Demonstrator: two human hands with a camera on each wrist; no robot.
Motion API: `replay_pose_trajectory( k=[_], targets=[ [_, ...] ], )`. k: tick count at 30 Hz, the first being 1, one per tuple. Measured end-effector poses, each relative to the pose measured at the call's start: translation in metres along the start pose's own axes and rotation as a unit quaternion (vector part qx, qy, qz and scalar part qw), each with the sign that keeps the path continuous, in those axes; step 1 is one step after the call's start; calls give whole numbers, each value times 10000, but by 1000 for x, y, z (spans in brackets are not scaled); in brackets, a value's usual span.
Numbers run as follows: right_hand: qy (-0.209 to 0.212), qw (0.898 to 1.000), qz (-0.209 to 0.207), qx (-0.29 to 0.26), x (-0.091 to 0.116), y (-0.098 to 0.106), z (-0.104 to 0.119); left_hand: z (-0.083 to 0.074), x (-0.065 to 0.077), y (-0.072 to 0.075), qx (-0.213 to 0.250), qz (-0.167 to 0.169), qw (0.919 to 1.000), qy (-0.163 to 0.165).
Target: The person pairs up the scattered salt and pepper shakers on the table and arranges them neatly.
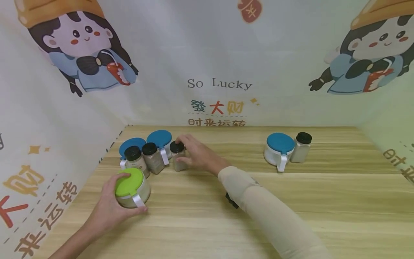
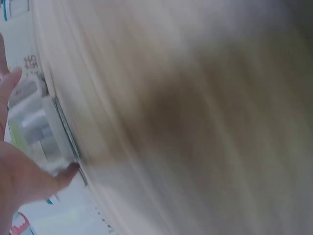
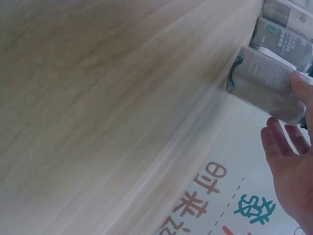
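At the left, my left hand point(image 1: 108, 201) grips a round jar with a green lid point(image 1: 130, 181) and a white handle. One finger lies over the lid, and the thumb is by the handle. Farther back, my right hand point(image 1: 198, 153) holds a small spice jar point(image 1: 179, 162) with a black lid, thumb against its side and a finger at the lid. The right wrist view shows this spice jar point(image 3: 266, 83) with printed text and the other fingers point(image 3: 279, 139) spread behind it. In the left wrist view the jar's body point(image 2: 36, 127) sits between thumb and fingers, partly hidden and blurred.
Two more black-lidded spice jars point(image 1: 154, 162) point(image 1: 136, 158) and two blue-lidded jars point(image 1: 159, 138) point(image 1: 130, 145) stand close between the hands. At right are another blue-lidded jar point(image 1: 280, 144) and spice jar point(image 1: 301, 149). A printed curtain point(image 1: 161, 54) borders the wooden table point(image 1: 323, 216).
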State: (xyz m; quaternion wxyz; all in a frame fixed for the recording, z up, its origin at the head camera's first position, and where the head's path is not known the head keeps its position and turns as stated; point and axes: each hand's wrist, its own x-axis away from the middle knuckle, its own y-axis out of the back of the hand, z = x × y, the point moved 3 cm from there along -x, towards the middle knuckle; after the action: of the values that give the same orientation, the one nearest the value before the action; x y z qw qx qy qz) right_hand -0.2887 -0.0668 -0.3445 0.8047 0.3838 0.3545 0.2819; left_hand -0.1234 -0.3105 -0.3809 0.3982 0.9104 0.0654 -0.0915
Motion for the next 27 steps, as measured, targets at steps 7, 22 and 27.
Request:
replay_pose_trajectory(
  k=[7, 22, 27],
  targets=[
    [3, 9999, -1, -138, 8, -2, 1, 7, 2, 1, 283, 227, 9983, -461],
    [277, 9910, -411, -1245, 25, 8, -9, 0, -3, 1, 161, 38, 9983, -561],
    [447, 9871, -532, -1440, 27, 14, -6, -3, -4, 6, 102, -53, 9979, -635]
  ],
)
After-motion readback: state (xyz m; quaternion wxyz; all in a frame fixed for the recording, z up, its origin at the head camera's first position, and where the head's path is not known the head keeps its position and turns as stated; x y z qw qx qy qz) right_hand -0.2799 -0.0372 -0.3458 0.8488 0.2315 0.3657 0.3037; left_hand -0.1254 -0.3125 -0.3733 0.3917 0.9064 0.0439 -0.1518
